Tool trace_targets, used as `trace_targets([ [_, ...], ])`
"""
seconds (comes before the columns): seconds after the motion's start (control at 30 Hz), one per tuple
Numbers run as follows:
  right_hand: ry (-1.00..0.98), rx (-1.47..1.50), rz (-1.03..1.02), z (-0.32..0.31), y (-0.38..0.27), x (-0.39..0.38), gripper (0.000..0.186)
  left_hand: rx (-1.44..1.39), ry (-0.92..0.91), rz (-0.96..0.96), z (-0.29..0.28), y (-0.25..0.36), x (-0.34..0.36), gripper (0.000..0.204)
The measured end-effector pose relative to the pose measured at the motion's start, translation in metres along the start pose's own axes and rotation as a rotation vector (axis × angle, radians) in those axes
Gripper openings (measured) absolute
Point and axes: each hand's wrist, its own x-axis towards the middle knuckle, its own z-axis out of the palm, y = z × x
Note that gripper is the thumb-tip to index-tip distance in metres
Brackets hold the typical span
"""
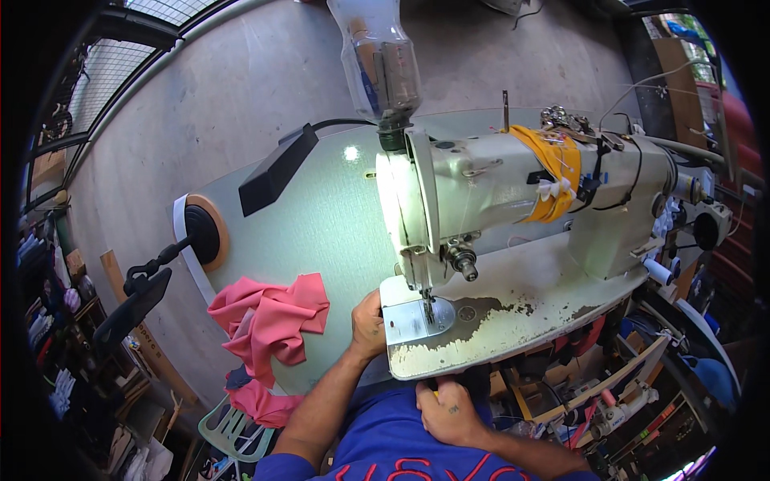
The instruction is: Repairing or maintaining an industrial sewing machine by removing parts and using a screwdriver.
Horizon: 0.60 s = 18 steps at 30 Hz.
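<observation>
A white sewing machine (481,180) with worn paint stands tilted across the view, its lamp lighting the needle area. My left hand (369,325) is against the left end of the machine bed (553,297), next to the metal needle plate (417,319). Its fingers are hidden at the bed's edge. In front of the bed's near edge, close to my body, my right hand (451,410) is closed. A small yellow and dark bit shows by its fingers, too little to name. No cloth lies under the needle (430,309).
Crumpled pink cloth (277,321) lies on the pale table (321,216) at left, some hanging over a green chair (233,433). A black lamp head (277,170), a phone on a stand (132,309) and an upturned plastic bottle (377,64) surround the machine. Yellow cloth (553,172) wraps its arm.
</observation>
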Motion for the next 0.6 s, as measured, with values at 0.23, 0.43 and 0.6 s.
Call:
trace_targets([
  [0.23, -0.013, 0.008, 0.005, -0.003, -0.005, -0.002, 0.021, -0.025, 0.006, 0.012, 0.0, 0.001, 0.003, 0.041],
  [0.43, -0.034, 0.015, 0.031, -0.005, -0.01, -0.002, 0.022, -0.002, 0.01, 0.017, -0.001, 0.003, 0.004, 0.039],
  [0.6, -0.039, 0.002, 0.055, -0.005, -0.008, -0.002, 0.025, -0.02, 0.02, -0.008, 0.0, 0.003, 0.003, 0.039],
])
